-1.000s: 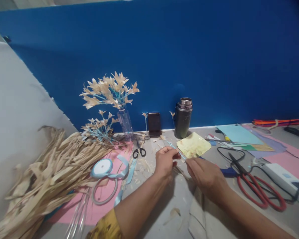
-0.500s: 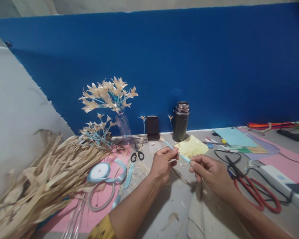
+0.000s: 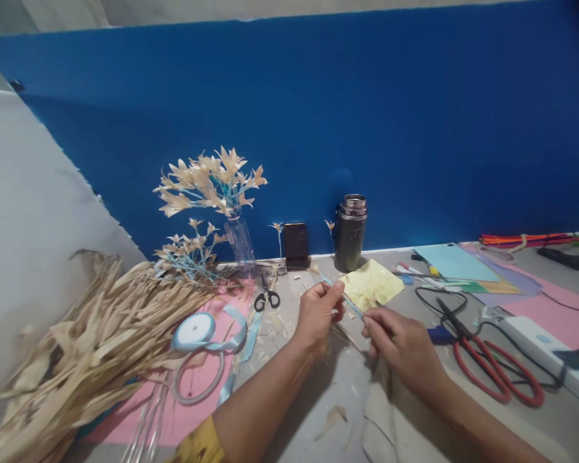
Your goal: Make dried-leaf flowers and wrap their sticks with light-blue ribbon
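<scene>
Between my hands runs a thin flower stem (image 3: 352, 305) covered in light blue ribbon, slanting down to the right. My left hand (image 3: 321, 312) pinches it between thumb and fingers near its middle. At the lower end, my right hand (image 3: 390, 337) has thumb and forefinger closed on the blue ribbon and stem; the exact tip is hidden by the fingers. A pale, blurred flower head shows at the stem's far end. Just beyond the hands lies a yellow sheet of paper (image 3: 372, 284) with scraps of something on it.
Dried husks (image 3: 91, 347) heap at the left, beside a blue ribbon roll (image 3: 193, 331). Small black scissors (image 3: 267, 298), a phone (image 3: 296, 247) and a flask (image 3: 351, 235) stand or lie behind. Husk flowers (image 3: 212, 183) fill a clear bottle. Red-handled scissors (image 3: 496, 370) and a power strip (image 3: 554, 354) lie right.
My right hand has shifted slightly left and down along the stem, its fingers closing nearer the ribbon's end. The left hand stays pinched on the stem, moved slightly right.
</scene>
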The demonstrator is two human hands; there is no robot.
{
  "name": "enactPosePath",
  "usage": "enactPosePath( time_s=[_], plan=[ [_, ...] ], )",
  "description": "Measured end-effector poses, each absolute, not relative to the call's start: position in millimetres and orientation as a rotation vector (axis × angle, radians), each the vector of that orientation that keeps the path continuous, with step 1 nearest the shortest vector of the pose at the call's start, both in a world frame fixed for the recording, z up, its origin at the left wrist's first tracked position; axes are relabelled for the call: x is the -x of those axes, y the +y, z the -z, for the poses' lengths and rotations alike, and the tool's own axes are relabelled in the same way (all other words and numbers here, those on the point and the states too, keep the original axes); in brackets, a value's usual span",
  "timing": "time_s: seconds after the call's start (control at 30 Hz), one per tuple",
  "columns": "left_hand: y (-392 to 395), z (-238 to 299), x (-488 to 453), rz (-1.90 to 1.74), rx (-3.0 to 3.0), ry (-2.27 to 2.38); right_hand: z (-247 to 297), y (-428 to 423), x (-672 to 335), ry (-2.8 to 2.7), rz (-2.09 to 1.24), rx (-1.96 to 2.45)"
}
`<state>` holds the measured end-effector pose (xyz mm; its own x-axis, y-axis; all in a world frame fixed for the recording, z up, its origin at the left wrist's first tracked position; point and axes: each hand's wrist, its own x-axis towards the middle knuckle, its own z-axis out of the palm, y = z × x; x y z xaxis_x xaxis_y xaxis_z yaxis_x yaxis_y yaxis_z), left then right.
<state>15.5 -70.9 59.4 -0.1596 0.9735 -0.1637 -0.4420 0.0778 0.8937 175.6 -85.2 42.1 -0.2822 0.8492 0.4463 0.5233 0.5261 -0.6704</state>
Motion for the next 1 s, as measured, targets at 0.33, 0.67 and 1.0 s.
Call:
enactPosePath(
  time_s=[0.33,0.67,1.0],
  plan=[
    [-70,-59,-14,-1.438,-0.752,0.973,-56,-87,-178,-1.688,-1.069,1.234],
    [-76,-59,-12,-1.324,-0.748,0.961,-54,-91,-174,-1.735,-0.89,1.227],
    [-87,-48,-20,-1.188,-0.851,0.973,-60,-93,-175,-1.617,-1.073,1.208]
  ],
)
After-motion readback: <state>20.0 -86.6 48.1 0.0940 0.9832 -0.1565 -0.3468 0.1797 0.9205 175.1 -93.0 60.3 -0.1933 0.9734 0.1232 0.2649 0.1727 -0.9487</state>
